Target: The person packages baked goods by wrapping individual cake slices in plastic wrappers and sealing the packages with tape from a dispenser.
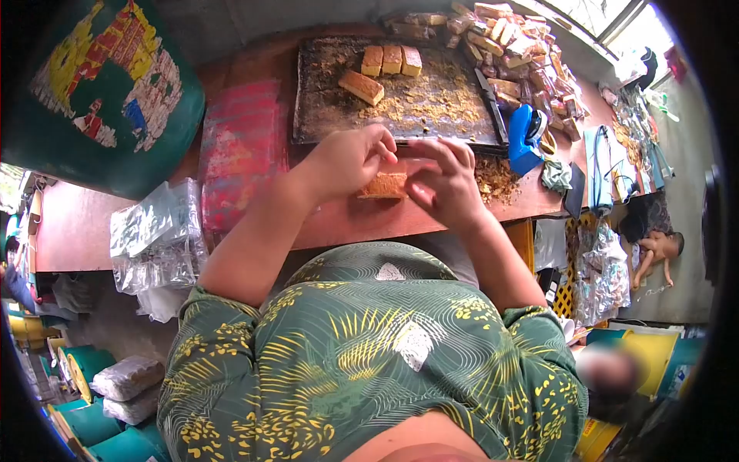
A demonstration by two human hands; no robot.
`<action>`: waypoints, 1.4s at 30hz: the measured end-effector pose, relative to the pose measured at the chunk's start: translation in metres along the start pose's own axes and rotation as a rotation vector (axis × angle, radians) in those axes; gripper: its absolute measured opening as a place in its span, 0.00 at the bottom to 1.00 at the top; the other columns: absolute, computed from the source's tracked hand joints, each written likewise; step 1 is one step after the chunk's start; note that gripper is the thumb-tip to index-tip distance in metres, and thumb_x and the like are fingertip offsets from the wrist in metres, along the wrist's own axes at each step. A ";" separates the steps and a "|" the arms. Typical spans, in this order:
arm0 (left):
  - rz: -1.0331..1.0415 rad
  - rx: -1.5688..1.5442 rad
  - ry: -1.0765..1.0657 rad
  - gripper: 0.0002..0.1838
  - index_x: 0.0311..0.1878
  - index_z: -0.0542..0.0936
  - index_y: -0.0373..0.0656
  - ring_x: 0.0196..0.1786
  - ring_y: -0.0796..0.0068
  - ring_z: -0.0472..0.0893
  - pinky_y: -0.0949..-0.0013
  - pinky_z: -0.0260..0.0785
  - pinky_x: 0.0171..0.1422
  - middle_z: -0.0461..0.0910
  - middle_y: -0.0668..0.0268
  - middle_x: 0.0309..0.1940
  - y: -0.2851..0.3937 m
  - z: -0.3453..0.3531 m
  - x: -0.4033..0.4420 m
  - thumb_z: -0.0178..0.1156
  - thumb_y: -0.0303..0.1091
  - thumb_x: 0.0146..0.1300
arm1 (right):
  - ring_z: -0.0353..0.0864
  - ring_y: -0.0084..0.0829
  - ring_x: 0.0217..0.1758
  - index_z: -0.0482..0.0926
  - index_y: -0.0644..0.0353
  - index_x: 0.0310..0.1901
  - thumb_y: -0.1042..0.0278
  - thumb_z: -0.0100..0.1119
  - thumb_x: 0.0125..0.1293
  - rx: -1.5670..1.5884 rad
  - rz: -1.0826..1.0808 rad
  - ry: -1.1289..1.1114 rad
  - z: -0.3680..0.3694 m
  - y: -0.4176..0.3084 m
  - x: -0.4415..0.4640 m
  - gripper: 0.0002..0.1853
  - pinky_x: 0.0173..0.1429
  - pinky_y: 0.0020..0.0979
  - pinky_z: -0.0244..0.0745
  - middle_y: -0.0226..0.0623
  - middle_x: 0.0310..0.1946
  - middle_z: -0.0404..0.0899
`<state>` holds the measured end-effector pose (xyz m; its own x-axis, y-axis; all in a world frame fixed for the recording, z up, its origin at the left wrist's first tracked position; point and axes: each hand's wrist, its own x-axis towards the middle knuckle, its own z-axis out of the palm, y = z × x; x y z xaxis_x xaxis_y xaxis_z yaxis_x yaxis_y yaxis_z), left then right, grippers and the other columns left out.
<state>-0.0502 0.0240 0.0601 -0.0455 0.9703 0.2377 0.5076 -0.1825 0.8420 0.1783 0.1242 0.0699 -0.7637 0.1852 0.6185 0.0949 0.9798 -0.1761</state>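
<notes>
A brown-topped piece of cake (pixel 382 185) lies at the table's front edge, between and just below my hands. My left hand (pixel 352 158) is raised at its upper left, thumb and fingertips drawn together; what they hold, if anything, is too small to make out. To the right, my right hand (pixel 445 179) is held with its fingers curved and the thumb apart, and nothing shows clearly in it. Behind both hands is a dark crumb-covered tray (pixel 323 115) with one loose cake piece (pixel 361 88) and a row of three cake pieces (pixel 392 60).
Wrapped cakes (pixel 523 54) are heaped at the back right. A knife (pixel 491 104) lies on the tray's right edge, beside a blue tape dispenser (pixel 526 138). Left are a red-stained board (pixel 242 146), clear plastic bags (pixel 158 235) and a large green bin (pixel 173 100).
</notes>
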 end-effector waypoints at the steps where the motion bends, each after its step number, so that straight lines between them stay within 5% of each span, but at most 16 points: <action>1: 0.050 0.120 0.001 0.15 0.55 0.80 0.45 0.42 0.63 0.89 0.59 0.78 0.50 0.89 0.60 0.41 0.010 0.000 -0.005 0.68 0.36 0.68 | 0.78 0.41 0.61 0.86 0.48 0.35 0.61 0.76 0.57 -0.008 0.019 -0.037 0.001 0.007 0.008 0.08 0.70 0.48 0.67 0.26 0.53 0.85; 5: 0.219 0.537 0.070 0.23 0.64 0.79 0.53 0.44 0.65 0.87 0.57 0.69 0.58 0.88 0.70 0.39 0.023 0.011 -0.025 0.70 0.37 0.67 | 0.86 0.42 0.45 0.84 0.55 0.36 0.65 0.75 0.61 0.318 0.271 -0.154 0.015 0.019 0.006 0.08 0.56 0.40 0.78 0.35 0.41 0.87; 8: 0.223 0.660 0.090 0.27 0.67 0.78 0.56 0.42 0.69 0.86 0.57 0.68 0.55 0.88 0.75 0.36 0.009 0.022 -0.030 0.72 0.39 0.64 | 0.85 0.44 0.44 0.84 0.56 0.37 0.67 0.74 0.60 0.427 0.327 -0.062 0.031 0.008 0.002 0.07 0.54 0.41 0.79 0.36 0.38 0.86; 11: 0.212 0.566 0.140 0.29 0.68 0.78 0.56 0.41 0.67 0.86 0.57 0.68 0.53 0.87 0.74 0.35 0.012 0.028 -0.034 0.72 0.38 0.63 | 0.84 0.41 0.46 0.85 0.56 0.39 0.70 0.75 0.59 0.323 0.157 -0.234 0.042 0.023 -0.014 0.08 0.57 0.42 0.78 0.35 0.38 0.86; 15: 0.133 0.508 0.109 0.30 0.69 0.78 0.55 0.40 0.65 0.87 0.58 0.69 0.51 0.88 0.72 0.35 -0.009 0.032 -0.034 0.73 0.37 0.63 | 0.84 0.41 0.44 0.84 0.57 0.36 0.70 0.75 0.59 0.276 0.214 -0.222 0.044 0.017 -0.023 0.07 0.54 0.39 0.79 0.37 0.35 0.85; 18: 0.057 0.458 0.110 0.28 0.68 0.77 0.53 0.41 0.68 0.87 0.63 0.72 0.51 0.89 0.69 0.37 -0.016 0.030 -0.039 0.72 0.33 0.64 | 0.85 0.33 0.41 0.81 0.58 0.39 0.73 0.74 0.63 0.324 0.373 -0.155 0.041 0.014 -0.027 0.09 0.50 0.33 0.79 0.35 0.35 0.85; 21: -0.167 0.128 0.187 0.24 0.66 0.77 0.49 0.42 0.76 0.87 0.70 0.74 0.51 0.89 0.68 0.38 -0.034 0.022 -0.050 0.69 0.28 0.67 | 0.85 0.28 0.41 0.80 0.58 0.43 0.75 0.69 0.70 0.571 0.822 -0.159 0.048 0.026 -0.045 0.06 0.45 0.32 0.80 0.36 0.33 0.85; 22: -0.246 -0.078 0.224 0.22 0.64 0.78 0.48 0.42 0.78 0.86 0.73 0.74 0.51 0.89 0.68 0.38 -0.052 0.020 -0.054 0.68 0.27 0.68 | 0.82 0.23 0.39 0.78 0.58 0.47 0.73 0.63 0.76 0.925 0.917 -0.055 0.053 0.026 -0.050 0.04 0.45 0.29 0.79 0.34 0.34 0.85; 24: -0.282 -0.372 0.224 0.14 0.59 0.82 0.45 0.46 0.83 0.83 0.75 0.73 0.50 0.88 0.68 0.39 -0.068 0.019 -0.060 0.63 0.24 0.73 | 0.82 0.23 0.38 0.79 0.60 0.45 0.76 0.60 0.76 0.945 0.852 -0.029 0.055 0.028 -0.056 0.01 0.43 0.29 0.80 0.34 0.35 0.86; 27: -0.250 -0.164 0.106 0.13 0.59 0.84 0.48 0.39 0.84 0.79 0.75 0.73 0.46 0.87 0.67 0.35 -0.062 0.014 -0.065 0.62 0.26 0.75 | 0.83 0.23 0.37 0.81 0.63 0.46 0.80 0.56 0.76 0.924 0.780 -0.090 0.054 0.036 -0.061 0.05 0.42 0.28 0.81 0.35 0.36 0.87; 30: -0.371 -0.385 0.166 0.14 0.59 0.85 0.45 0.45 0.80 0.81 0.71 0.74 0.55 0.87 0.66 0.41 -0.061 0.014 -0.062 0.67 0.31 0.72 | 0.85 0.22 0.38 0.84 0.66 0.48 0.82 0.54 0.74 0.926 0.896 -0.167 0.048 0.038 -0.058 0.09 0.43 0.27 0.83 0.34 0.38 0.87; 33: -0.232 -0.171 0.217 0.24 0.64 0.83 0.43 0.55 0.69 0.81 0.63 0.73 0.66 0.86 0.62 0.51 -0.050 0.015 -0.057 0.72 0.39 0.67 | 0.86 0.21 0.40 0.84 0.66 0.53 0.82 0.57 0.74 0.958 0.980 -0.219 0.040 0.031 -0.052 0.11 0.45 0.26 0.84 0.34 0.41 0.88; 34: -0.149 0.048 0.264 0.35 0.70 0.78 0.44 0.63 0.58 0.78 0.57 0.69 0.72 0.83 0.59 0.57 -0.045 0.014 -0.054 0.76 0.45 0.63 | 0.87 0.21 0.40 0.84 0.66 0.54 0.81 0.58 0.73 0.965 0.955 -0.205 0.043 0.030 -0.052 0.11 0.45 0.26 0.84 0.34 0.42 0.88; 37: -0.021 0.377 0.471 0.35 0.73 0.75 0.46 0.66 0.61 0.78 0.60 0.66 0.76 0.81 0.58 0.60 -0.040 0.027 -0.044 0.76 0.40 0.64 | 0.86 0.21 0.41 0.83 0.66 0.55 0.80 0.61 0.74 0.979 0.921 -0.190 0.042 0.029 -0.052 0.11 0.46 0.26 0.84 0.34 0.42 0.88; 41: -0.096 0.291 0.174 0.38 0.73 0.75 0.50 0.59 0.63 0.83 0.58 0.74 0.68 0.87 0.63 0.51 -0.028 0.016 -0.040 0.79 0.38 0.59 | 0.86 0.20 0.42 0.84 0.64 0.54 0.79 0.62 0.74 0.987 0.805 -0.177 0.046 0.036 -0.062 0.10 0.47 0.25 0.83 0.33 0.42 0.88; 42: 0.019 0.308 0.214 0.38 0.72 0.76 0.50 0.53 0.64 0.86 0.60 0.77 0.62 0.88 0.65 0.46 -0.033 0.016 -0.038 0.79 0.34 0.58 | 0.85 0.19 0.43 0.84 0.64 0.53 0.78 0.62 0.75 0.969 0.829 -0.206 0.044 0.036 -0.062 0.08 0.48 0.24 0.82 0.32 0.42 0.88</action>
<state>-0.0512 -0.0042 0.0151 -0.1956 0.9059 0.3756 0.7439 -0.1125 0.6587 0.2009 0.1447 -0.0089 -0.7919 0.6082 -0.0551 0.1519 0.1087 -0.9824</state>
